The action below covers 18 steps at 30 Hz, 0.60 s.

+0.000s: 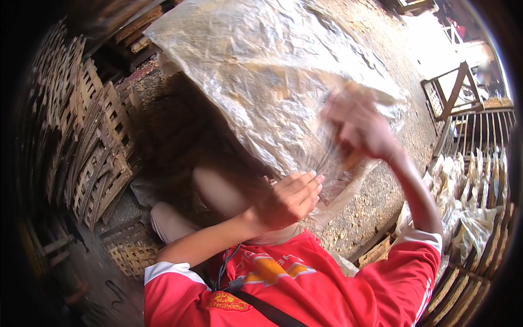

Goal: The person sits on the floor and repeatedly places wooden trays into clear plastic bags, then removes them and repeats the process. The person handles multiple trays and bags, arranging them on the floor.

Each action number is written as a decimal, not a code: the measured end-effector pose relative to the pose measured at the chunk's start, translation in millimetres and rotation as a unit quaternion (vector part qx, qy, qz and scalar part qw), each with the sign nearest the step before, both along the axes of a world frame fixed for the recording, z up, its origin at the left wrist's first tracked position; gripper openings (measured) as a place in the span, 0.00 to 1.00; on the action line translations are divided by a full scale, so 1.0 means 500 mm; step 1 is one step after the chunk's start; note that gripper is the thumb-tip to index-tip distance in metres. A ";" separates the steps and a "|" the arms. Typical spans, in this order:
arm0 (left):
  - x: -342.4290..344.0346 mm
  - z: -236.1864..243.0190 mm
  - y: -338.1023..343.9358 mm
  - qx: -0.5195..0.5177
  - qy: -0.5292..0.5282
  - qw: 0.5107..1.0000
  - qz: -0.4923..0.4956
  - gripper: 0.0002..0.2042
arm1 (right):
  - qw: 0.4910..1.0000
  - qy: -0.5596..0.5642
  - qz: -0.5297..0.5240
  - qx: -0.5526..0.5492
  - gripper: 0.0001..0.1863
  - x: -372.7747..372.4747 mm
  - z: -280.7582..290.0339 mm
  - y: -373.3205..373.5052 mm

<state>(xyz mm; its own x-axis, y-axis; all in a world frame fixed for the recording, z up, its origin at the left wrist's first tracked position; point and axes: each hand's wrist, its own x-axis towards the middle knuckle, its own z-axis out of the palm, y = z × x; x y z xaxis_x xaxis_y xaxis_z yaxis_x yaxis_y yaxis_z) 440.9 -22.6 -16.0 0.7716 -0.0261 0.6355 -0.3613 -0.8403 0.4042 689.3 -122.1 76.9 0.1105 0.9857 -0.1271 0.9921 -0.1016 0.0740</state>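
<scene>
A large, crumpled, see-through plastic sheet (261, 71) spreads out in front of me, dusty and stained brownish. My left hand (294, 199) is at its near edge, fingers pressed together and closed on the plastic; the thumb is mostly hidden. Over the right part of the sheet is my right hand (359, 125), smeared by motion. Its fingers are too blurred to show whether they grip the plastic. What lies beneath the sheet is mostly hidden, with dark shadow under its left edge.
Woven bamboo racks (98, 131) lean in a stack at the left. On the right are slatted racks (463, 272) with pale plastic sheets (463, 191) draped over them. A wooden frame (455, 90) stands farther back. Crumbs litter the ground (354, 218).
</scene>
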 end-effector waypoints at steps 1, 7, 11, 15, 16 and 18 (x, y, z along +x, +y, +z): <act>-0.001 0.001 -0.001 -0.012 -0.004 1.000 -0.007 0.12 | 0.993 -0.072 -0.092 0.007 0.30 0.059 0.007 0.019; 0.001 -0.007 0.006 -0.035 -0.017 0.999 -0.009 0.10 | 0.971 0.081 0.221 -0.026 0.25 -0.005 0.011 0.175; 0.000 -0.001 0.028 -0.041 -0.028 0.999 -0.007 0.09 | 0.994 0.096 0.040 0.022 0.31 0.170 -0.002 0.327; -0.010 -0.017 0.029 -0.030 -0.033 0.999 -0.020 0.10 | 0.959 0.039 0.095 0.263 0.30 0.226 -0.032 0.460; -0.010 -0.019 0.028 -0.023 -0.035 0.999 -0.009 0.10 | 0.957 0.052 0.216 0.184 0.31 0.131 -0.005 0.458; -0.015 -0.015 0.029 -0.004 -0.038 0.999 -0.007 0.11 | 0.932 0.084 0.351 0.033 0.31 0.036 -0.006 0.497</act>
